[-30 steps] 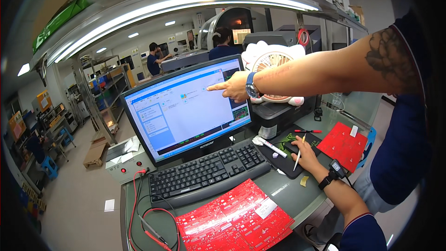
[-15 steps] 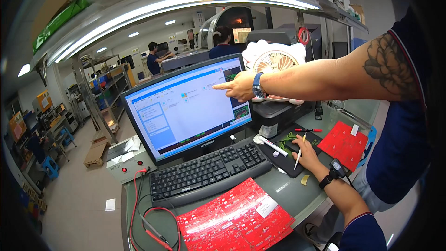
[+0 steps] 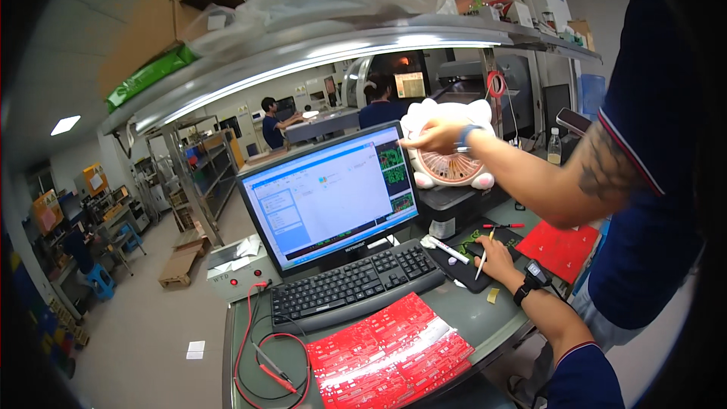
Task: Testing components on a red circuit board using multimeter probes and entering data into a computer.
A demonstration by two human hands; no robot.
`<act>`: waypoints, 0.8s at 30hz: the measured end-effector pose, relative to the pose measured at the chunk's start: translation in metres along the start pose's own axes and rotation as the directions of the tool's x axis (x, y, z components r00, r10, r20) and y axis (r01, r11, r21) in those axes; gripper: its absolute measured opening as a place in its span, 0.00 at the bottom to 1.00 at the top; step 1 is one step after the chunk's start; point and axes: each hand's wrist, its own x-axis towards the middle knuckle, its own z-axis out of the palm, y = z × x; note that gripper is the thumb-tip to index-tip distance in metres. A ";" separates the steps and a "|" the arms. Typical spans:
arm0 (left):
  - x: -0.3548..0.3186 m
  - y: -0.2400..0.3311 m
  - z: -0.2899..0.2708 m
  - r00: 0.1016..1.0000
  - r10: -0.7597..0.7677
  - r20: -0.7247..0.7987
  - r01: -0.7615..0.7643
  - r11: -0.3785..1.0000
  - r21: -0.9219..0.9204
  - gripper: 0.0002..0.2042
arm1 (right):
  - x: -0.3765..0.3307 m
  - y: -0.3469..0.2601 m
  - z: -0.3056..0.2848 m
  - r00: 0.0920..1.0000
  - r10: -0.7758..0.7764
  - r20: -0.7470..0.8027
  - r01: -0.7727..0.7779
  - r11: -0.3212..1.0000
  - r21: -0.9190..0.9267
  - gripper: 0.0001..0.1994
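My right hand (image 3: pixel 498 259) rests on a black mouse pad (image 3: pixel 447 259) right of the keyboard, fingers curled with a slim white pen (image 3: pixel 482 261) slanting between them. Whether a mouse lies under the palm is hidden. A white marker (image 3: pixel 450 251) lies on the pad beside the hand, and a red pen (image 3: pixel 503 226) lies beyond it. My left hand is out of view. The monitor (image 3: pixel 326 197) shows a mostly white window over a dark, green-lined layout. A co-worker's hand (image 3: pixel 439 138), slightly blurred, hovers at the screen's right edge.
Red circuit board panels (image 3: pixel 390 352) lie before the black keyboard (image 3: pixel 356 284); another red panel (image 3: pixel 556 250) sits at right. Red and black test leads (image 3: pixel 276 379) coil beside a grey box (image 3: pixel 242 273). A white fan (image 3: pixel 447 121) stands behind. The co-worker (image 3: pixel 644 257) stands close right.
The co-worker's pointing hand has drawn back from the screen and its arm has lowered. My view has shifted, showing more of the overhead shelf. My right hand stays on the pad with the pen.
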 end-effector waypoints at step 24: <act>-0.080 0.015 -0.310 0.579 -0.372 -0.726 0.362 0.915 -0.180 0.19 | 0.007 0.015 0.003 0.999 0.003 -0.049 0.000 0.998 0.070 0.24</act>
